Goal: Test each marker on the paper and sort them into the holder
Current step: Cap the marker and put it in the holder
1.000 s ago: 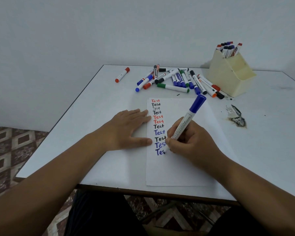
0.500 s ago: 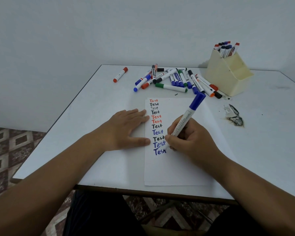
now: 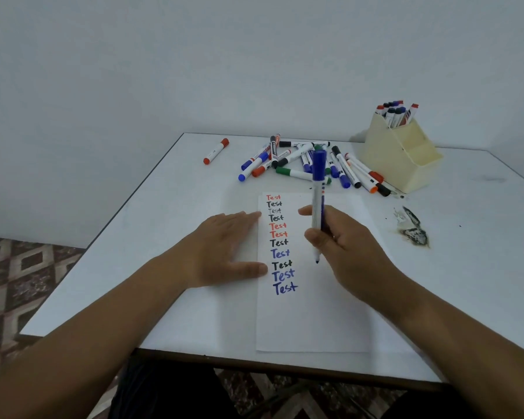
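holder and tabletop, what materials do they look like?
Holder: looks like moulded plastic, cream, matte to satin; uniform colour, thin walls and stepped compartments suggest it.
Tabletop: probably white laminate over board, smooth with a soft sheen; the dark edge band along the front hints at a separate core. It carries a scorched-looking dark patch on the right.

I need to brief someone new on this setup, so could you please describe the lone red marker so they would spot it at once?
Start at the white table and find the pile of markers near its far edge. Look left of that pile: the lone red marker lies flat by itself near the table's left rim, white-bodied with red at both ends, touching nothing else.
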A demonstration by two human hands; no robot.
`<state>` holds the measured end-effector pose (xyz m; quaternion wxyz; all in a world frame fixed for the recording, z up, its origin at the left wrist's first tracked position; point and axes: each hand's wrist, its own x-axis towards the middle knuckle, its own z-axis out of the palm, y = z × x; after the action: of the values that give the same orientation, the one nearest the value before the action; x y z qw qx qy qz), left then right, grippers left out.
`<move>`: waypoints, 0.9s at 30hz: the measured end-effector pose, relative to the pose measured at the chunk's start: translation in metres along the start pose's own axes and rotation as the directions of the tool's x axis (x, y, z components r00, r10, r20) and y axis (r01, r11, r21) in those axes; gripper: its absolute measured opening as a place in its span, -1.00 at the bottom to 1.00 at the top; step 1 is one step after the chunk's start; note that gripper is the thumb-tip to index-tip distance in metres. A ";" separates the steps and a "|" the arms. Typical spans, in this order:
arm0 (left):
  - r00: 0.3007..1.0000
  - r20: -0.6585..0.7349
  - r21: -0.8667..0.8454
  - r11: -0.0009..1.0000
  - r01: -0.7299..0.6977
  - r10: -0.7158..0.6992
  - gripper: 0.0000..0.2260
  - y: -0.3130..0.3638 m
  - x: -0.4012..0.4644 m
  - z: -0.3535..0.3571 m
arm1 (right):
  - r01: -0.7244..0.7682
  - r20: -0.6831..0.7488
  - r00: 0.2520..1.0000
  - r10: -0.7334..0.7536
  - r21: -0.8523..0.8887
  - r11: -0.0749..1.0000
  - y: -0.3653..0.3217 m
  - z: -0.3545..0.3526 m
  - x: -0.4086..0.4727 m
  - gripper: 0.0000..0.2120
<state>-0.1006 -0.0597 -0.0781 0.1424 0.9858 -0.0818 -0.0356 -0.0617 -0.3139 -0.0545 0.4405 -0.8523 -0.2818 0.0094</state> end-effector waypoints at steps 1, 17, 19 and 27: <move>0.999 -0.038 -0.114 0.993 0.015 -0.019 -0.08 0.000 -0.001 0.000 | 0.018 0.018 1.000 -0.015 -0.156 0.988 -0.001 -0.004 0.005 -0.73; 0.701 -0.539 0.448 0.864 -0.231 0.467 -0.64 0.012 0.001 0.008 | 0.529 0.391 0.830 -0.397 -0.776 0.343 0.001 -0.015 0.034 -0.72; 0.739 -0.502 0.433 0.870 -0.235 0.449 -0.67 0.013 0.002 0.007 | 0.523 0.387 0.834 -0.392 -0.781 0.341 -0.002 -0.014 0.034 -0.72; 0.871 -0.459 0.109 0.984 -0.142 0.176 -0.50 0.015 -0.004 -0.003 | 0.506 0.343 0.831 -0.437 -0.793 0.339 -0.004 -0.012 0.038 -0.72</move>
<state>-0.1066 -0.0722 -0.0711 0.1247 0.9597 -0.1272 0.2174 -0.0284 -0.3028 -0.0356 -0.0709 -0.8343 -0.4960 -0.2301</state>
